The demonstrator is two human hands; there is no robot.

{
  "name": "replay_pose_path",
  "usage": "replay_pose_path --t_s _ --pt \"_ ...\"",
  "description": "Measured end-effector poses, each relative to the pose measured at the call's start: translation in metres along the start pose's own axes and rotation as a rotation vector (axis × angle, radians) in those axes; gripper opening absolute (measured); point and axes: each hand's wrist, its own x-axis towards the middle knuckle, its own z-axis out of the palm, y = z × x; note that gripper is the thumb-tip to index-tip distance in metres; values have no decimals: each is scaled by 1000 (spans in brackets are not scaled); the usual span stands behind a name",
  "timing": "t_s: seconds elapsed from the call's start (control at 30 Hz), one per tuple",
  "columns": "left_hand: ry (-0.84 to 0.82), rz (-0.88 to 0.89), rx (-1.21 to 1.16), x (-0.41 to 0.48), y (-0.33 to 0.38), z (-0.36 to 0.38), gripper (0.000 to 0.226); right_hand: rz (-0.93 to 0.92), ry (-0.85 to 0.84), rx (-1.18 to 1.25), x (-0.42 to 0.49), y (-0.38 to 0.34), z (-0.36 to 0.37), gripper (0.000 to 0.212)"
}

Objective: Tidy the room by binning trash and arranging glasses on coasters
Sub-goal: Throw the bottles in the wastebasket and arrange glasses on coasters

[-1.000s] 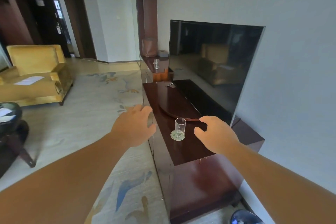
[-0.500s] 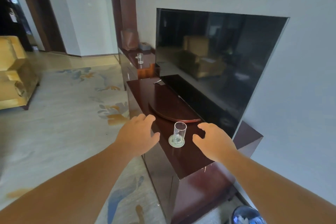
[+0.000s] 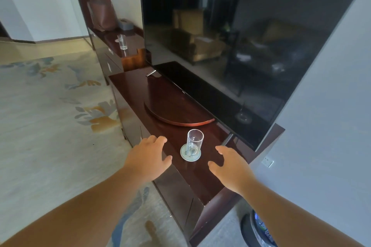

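A clear empty glass stands upright on a round pale coaster near the front end of the dark wooden TV cabinet. My left hand hovers open just left of the coaster, at the cabinet's edge. My right hand is open to the right of the glass, fingers spread, not touching it. A second glass stands farther back on the lower sideboard. A bin with a plastic bottle in it shows on the floor at the bottom right.
A large dark TV stands on the cabinet right behind the glass, on a curved wooden base. A brown bag and a grey box sit at the sideboard's far end. Patterned carpet covers the floor to the left.
My view has moved closer to the cabinet and turned right and down. Both hands stay open on either side of the glass, now slightly nearer to it. The glass has not moved.
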Motion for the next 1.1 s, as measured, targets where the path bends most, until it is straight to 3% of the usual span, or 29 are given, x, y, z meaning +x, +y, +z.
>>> replay_pose_path --t_s 0.4,0.67,0.73,0.9,1.1 --pt "-150 -11 21 87 -9 77 60 48 -100 124 115 32 51 91" --pt "-200 4 35 119 -29 113 60 108 -135 483 160 37 95 107" --pt "-217 6 42 125 -34 120 59 110 -127 547 167 37 106 102" --pt "-244 6 14 138 -38 132 57 112 -88 632 176 38 120 64" --pt "-275 -43 -26 158 -29 140 55 104 -14 628 161 48 99 57"
